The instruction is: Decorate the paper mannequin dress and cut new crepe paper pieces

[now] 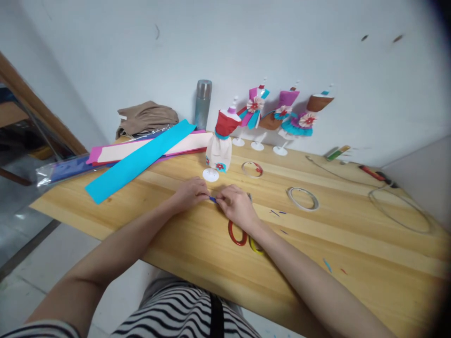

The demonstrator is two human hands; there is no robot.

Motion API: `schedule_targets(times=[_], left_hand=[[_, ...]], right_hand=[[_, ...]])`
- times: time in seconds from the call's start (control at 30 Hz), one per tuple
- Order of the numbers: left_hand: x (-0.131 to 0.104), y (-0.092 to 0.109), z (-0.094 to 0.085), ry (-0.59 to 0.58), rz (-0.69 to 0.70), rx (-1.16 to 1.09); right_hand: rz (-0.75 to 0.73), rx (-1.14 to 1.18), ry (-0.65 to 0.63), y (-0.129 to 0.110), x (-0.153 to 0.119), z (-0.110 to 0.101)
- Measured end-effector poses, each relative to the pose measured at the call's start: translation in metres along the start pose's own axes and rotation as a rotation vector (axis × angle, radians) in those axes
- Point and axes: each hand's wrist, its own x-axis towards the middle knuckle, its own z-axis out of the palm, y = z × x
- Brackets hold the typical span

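Between my two hands, low over the table, is a small dark-blue strip [213, 199], likely paper. My left hand [192, 193] pinches its left end, and my right hand [235, 205] pinches the other. Just beyond them a small mannequin [225, 136] in a red top and pale skirt stands on a round white base. Under my right wrist lies a pair of scissors [237, 234] with one red and one yellow handle; the wrist covers part of it. Blue scraps [275, 213] lie right of that hand.
Three more dressed mannequins [254, 105] stand along the wall. A turquoise paper strip [141, 162] crosses other coloured sheets at the left, near a brown cloth [150, 117] and a flask [203, 105]. Tape rings [303, 199], a red cutter [371, 172] and a thin cord [369, 195] lie at the right.
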Motion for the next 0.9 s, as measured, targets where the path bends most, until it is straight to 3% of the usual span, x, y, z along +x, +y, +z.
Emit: schedule_targets(times=[0.2,0.4,0.63,0.8,0.9], left_hand=[[-0.001,-0.004,-0.003,0.016,-0.031,-0.045],[-0.002,-0.005,0.001,0.009,-0.014,-0.081],[-0.003,-0.012,0.001,0.003,-0.018,-0.151],[-0.002,-0.015,-0.007,0.082,-0.160,-0.165],[-0.005,-0.008,-0.024,0.125,-0.252,-0.125]], right_hand=[[0.000,0.083,0.046,0.001,0.001,0.001],[-0.012,0.045,-0.060,0.002,0.006,0.007],[-0.030,0.134,0.013,0.006,0.007,0.010],[-0.017,0.052,0.015,0.011,0.001,0.009],[-0.003,-0.014,-0.005,0.015,-0.002,0.010]])
